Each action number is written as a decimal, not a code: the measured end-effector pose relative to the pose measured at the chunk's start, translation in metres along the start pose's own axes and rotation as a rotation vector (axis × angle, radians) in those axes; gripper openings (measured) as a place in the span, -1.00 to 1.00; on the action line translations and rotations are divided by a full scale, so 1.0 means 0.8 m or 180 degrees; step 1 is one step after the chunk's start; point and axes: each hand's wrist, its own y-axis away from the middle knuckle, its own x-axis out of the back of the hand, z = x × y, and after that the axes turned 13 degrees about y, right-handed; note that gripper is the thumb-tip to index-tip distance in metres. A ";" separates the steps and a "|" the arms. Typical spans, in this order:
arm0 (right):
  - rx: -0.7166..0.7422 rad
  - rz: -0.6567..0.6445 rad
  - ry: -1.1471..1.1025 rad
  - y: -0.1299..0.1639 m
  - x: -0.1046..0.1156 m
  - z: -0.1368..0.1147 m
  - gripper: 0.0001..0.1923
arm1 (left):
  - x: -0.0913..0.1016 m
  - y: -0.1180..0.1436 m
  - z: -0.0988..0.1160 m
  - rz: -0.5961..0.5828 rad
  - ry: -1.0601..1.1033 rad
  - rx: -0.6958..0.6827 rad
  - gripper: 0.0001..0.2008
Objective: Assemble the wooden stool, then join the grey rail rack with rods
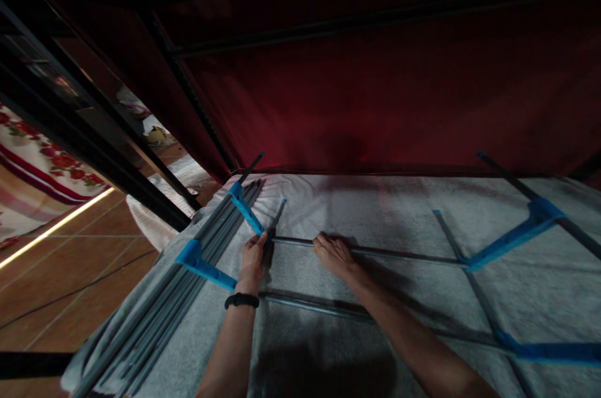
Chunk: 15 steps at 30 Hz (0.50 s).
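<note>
My left hand (pixel 252 258), with a black band on the wrist, grips the joint where a blue plastic connector (pixel 246 210) meets a grey metal rod (pixel 399 254). My right hand (pixel 334 254) lies on that same rod a little to the right, fingers curled over it. The rod runs across a grey fabric sheet (pixel 375 210) to another blue connector (pixel 516 236) on the right. A second grey rod (pixel 319 305) lies parallel, nearer to me, under my forearms.
A bundle of several grey rods (pixel 188 279) with a blue connector (pixel 201 263) lies along the sheet's left edge. Dark red fabric (pixel 375 104) rises behind. A third blue connector (pixel 554 351) sits at the lower right. Tiled floor (pixel 70 260) lies to the left.
</note>
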 end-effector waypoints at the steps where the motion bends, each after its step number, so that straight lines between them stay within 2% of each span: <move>1: -0.0004 -0.0020 0.0002 -0.001 0.000 -0.002 -0.63 | 0.000 -0.002 -0.002 0.0016 -0.0027 -0.0035 -0.76; 15: 0.0031 -0.0316 -0.0161 -0.013 0.019 -0.003 -0.56 | 0.000 -0.005 -0.021 0.0110 -0.0913 -0.0587 -0.66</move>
